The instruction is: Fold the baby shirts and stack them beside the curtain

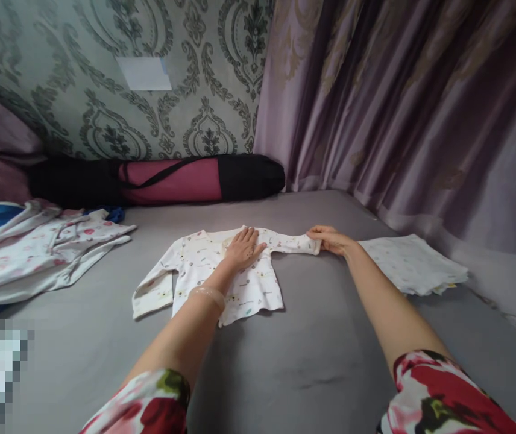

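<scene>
A small white baby shirt [199, 262] with a scattered print lies spread on the grey sheet. My left hand [243, 248] rests flat on its upper chest near the shoulder, fingers stretched out. At the end of the right-hand sleeve, my right hand [330, 240] pinches the cuff, and that sleeve is drawn out straight to the side. The other sleeve slants down toward the lower left. My left forearm hides part of the shirt's body and lower hem.
The grey sheet [294, 374] covers the bed. Loose printed clothes [45, 247] lie in a heap at the left. A folded white cloth [414, 262] sits at the right, near the curtain [375, 120]. A long black and maroon bag [172, 181] lies along the wall.
</scene>
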Demonstrator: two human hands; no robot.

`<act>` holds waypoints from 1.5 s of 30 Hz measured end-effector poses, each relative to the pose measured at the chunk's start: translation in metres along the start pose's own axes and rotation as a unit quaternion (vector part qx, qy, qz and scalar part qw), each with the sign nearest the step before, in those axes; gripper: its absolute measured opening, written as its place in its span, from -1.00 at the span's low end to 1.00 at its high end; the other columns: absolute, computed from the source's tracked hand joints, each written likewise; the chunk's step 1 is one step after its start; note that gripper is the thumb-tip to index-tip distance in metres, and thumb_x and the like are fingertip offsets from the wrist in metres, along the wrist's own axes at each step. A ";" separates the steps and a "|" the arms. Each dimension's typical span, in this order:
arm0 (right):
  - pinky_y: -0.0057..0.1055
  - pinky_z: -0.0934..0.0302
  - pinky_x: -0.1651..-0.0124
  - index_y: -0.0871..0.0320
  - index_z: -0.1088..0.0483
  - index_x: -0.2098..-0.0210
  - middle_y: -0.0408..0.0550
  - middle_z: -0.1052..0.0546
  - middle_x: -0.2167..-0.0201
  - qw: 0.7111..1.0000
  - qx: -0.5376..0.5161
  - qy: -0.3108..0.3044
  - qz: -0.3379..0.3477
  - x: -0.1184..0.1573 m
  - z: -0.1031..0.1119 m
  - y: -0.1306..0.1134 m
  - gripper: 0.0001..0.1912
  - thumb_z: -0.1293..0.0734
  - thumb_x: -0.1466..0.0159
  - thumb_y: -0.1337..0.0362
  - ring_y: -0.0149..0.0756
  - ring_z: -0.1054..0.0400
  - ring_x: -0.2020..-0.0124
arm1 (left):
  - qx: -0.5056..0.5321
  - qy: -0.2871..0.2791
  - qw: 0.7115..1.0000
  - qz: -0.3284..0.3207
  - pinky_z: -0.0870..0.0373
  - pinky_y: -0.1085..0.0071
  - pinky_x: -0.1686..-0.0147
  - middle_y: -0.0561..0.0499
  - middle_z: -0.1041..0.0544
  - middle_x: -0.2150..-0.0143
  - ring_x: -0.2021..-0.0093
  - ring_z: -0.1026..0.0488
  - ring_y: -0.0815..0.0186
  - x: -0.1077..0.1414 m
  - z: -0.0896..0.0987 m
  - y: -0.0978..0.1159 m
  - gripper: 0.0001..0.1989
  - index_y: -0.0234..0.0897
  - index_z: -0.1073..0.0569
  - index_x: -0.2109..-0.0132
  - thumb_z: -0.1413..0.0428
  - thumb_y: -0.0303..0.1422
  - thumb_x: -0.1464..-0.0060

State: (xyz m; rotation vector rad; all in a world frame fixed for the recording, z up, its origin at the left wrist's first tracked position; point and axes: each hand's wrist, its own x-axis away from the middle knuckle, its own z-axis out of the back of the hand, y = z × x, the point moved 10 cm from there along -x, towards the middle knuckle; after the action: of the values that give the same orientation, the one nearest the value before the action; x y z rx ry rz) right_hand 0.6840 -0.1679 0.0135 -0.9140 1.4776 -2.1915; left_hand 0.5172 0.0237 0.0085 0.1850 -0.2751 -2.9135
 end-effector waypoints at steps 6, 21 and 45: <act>-0.45 -0.24 0.36 0.17 -0.40 0.32 -0.11 -0.49 0.48 0.974 0.111 0.197 0.029 0.002 0.010 -0.001 -0.86 -0.27 -0.24 0.23 -0.34 -0.38 0.45 | -0.002 -0.005 1.000 0.004 0.10 0.16 -0.35 -0.20 -0.06 -0.42 -0.42 0.07 0.05 0.001 0.001 0.001 -0.26 -0.44 -0.08 -0.38 0.35 0.03 -0.30; -0.20 -0.25 0.08 0.23 -0.34 -0.06 0.27 -0.42 0.02 0.780 0.585 0.224 0.012 0.027 -0.006 -0.010 -0.60 0.02 -0.43 0.31 -0.06 -0.44 0.09 | 0.001 -0.020 1.000 0.010 0.09 0.09 -0.32 -0.19 -0.01 -0.43 -0.43 0.12 -0.01 -0.003 -0.004 -0.002 -0.22 -0.25 -0.08 -0.38 0.30 0.15 -0.22; 0.03 0.36 -0.38 0.18 0.07 -0.40 0.01 0.06 -0.42 0.811 0.560 0.030 0.166 0.011 -0.097 -0.011 -0.38 0.14 -0.44 0.07 -0.12 0.25 -0.42 | 0.021 -0.024 0.999 0.018 0.09 0.09 -0.33 -0.16 -0.01 -0.44 -0.43 0.12 0.00 -0.005 -0.004 -0.003 -0.22 -0.24 -0.09 -0.38 0.26 0.16 -0.21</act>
State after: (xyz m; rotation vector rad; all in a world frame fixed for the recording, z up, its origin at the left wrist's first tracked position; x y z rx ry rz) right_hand 0.6110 -0.1028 0.0031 -0.1383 0.1213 -2.2414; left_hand 0.5219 0.0274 0.0046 0.1147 -0.3451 -2.8803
